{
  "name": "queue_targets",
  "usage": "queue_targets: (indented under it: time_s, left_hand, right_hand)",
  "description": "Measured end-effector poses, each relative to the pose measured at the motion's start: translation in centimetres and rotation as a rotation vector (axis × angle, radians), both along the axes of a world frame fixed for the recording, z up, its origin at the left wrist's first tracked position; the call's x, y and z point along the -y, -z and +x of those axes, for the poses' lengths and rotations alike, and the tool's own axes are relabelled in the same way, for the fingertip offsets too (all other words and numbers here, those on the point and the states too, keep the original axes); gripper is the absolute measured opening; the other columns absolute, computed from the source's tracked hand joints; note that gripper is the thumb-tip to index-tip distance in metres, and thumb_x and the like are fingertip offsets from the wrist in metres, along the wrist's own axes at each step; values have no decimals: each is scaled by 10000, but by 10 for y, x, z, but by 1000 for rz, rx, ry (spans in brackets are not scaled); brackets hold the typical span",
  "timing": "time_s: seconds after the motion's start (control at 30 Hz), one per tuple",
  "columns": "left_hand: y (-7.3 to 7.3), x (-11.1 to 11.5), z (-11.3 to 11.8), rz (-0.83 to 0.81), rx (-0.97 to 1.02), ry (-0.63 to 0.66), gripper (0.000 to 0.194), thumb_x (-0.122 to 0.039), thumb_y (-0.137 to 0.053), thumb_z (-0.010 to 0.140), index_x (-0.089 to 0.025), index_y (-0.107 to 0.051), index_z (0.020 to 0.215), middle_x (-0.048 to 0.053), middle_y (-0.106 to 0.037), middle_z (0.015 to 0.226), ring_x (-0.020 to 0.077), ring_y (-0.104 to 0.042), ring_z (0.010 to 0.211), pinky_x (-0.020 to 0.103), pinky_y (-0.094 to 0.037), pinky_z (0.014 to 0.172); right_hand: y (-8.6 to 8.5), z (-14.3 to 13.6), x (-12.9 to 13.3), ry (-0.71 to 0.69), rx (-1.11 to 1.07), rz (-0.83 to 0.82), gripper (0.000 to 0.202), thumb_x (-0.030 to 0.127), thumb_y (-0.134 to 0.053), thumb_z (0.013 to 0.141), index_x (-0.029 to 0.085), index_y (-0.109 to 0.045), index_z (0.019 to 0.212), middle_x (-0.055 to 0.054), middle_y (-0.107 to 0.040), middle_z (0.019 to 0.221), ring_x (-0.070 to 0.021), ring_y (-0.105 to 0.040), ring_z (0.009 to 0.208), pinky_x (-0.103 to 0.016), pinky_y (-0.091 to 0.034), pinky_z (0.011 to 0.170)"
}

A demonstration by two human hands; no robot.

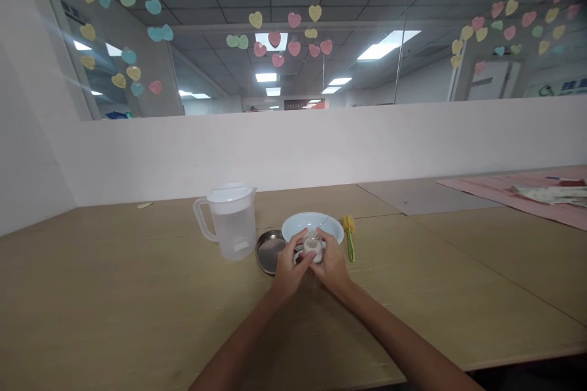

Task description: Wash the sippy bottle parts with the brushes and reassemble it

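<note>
Both my hands meet at the front edge of a pale blue-white bowl (pixel 293 224). Between them they hold a small white piece with a clear top (pixel 312 247), which looks like a bottle cap or teat ring. The fingers of my left hand (pixel 290 267) wrap its left side, thumb in front. On its right side, my right hand (pixel 332 264) closes around it. A round metal dish (pixel 269 252) lies just left of my left hand. Right of the bowl is a yellow sponge brush with a green handle (pixel 351 247).
A clear plastic pitcher with a lid (pixel 235 229) stands left of the metal dish. On the wooden table (pixel 137 293), a pink cloth (pixel 499 195) with items on it lies at the far right, beside a grey sheet (pixel 426 197). A white wall (pixel 183 156) rises behind.
</note>
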State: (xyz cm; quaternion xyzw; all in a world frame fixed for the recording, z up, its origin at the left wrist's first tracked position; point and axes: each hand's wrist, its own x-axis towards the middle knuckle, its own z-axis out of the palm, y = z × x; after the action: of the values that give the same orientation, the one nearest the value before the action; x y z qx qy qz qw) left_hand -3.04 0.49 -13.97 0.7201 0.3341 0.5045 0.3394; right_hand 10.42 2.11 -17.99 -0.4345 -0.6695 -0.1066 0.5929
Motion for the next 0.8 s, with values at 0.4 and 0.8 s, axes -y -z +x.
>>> queue_targets:
  time_s: [0.4, 0.8]
  left_hand:
    - [24, -11, -15, -8, 102, 54, 637, -485, -417, 853, -209, -224, 1394, 104, -525, 1250, 222, -503, 1119, 356, -376, 950]
    - [29, -8, -7, 214, -310, -76, 717, -359, -654, 689, -176, -364, 1319, 125, -523, 1222, 271, -477, 1096, 413, -360, 952]
  right_hand:
    - [-12, 16, 9, -148, -75, -68, 594, 382, -470, 828, 167, -285, 1349, -111, -569, 1092, -236, -542, 1013, -431, -428, 889]
    - [-17, 11, 15, -174, -53, -142, 458, 392, -472, 821, 171, -445, 1221, -96, -578, 1100, -218, -550, 1003, -367, -449, 876]
